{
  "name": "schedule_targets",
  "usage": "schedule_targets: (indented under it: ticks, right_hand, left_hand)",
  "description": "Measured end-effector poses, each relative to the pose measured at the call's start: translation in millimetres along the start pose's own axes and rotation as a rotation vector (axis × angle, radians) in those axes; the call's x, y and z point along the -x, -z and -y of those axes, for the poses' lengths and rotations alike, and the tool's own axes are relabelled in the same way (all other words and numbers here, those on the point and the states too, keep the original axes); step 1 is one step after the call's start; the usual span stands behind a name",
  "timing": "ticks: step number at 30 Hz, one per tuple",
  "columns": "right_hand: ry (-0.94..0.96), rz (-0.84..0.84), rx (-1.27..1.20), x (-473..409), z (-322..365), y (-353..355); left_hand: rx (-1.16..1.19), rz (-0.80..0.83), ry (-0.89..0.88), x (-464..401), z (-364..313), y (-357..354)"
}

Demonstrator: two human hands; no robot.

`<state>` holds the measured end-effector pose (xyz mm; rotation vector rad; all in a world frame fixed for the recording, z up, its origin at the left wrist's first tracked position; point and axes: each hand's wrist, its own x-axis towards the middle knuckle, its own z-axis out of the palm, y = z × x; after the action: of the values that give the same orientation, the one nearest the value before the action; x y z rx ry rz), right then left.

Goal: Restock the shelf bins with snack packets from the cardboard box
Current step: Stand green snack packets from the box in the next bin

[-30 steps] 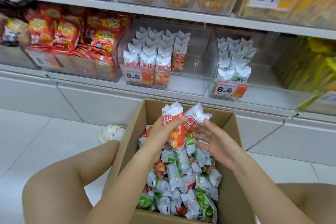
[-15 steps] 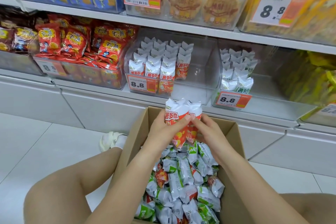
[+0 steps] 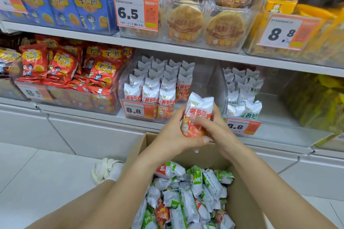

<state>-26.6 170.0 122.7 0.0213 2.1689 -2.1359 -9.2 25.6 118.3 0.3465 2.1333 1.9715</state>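
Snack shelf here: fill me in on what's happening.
A person crouched at the shelf is restocking. Both the left hand and the right hand grip red-and-white snack packets, held upright above the open cardboard box and in front of the clear bin of matching red packets. That bin has bare space on its right side. The box holds many more loose packets, red and green mixed.

Open gap right of orange-bin (image 3: 202, 87) packet rows (image 3: 158, 87).
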Motion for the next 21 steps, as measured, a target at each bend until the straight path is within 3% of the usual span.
schedule_targets:
  ticks: [11,15,17,21]
  right_hand:
    - [0.104,-0.016,0.245,-121.1,26.7,15.7]
    - [0.085,0.034,0.497,-140.6,3.6,16.5]
    - [0.051,0.081,0.446,-143.0,-7.6,14.9]
    - [-0.123,0.334,0.366,-144.9,-18.2,13.3]
  left_hand:
    - [-1.058,-0.431,-0.073,-81.6,47.6,79.7]
    - [-1.168,-0.454,-0.136,-85.7,67.3,80.6]
    - [-1.177,-0.479,-0.143,-86.9,70.2,80.0]
    - [-1.205,-0.484,-0.136,-87.9,71.0,78.4]
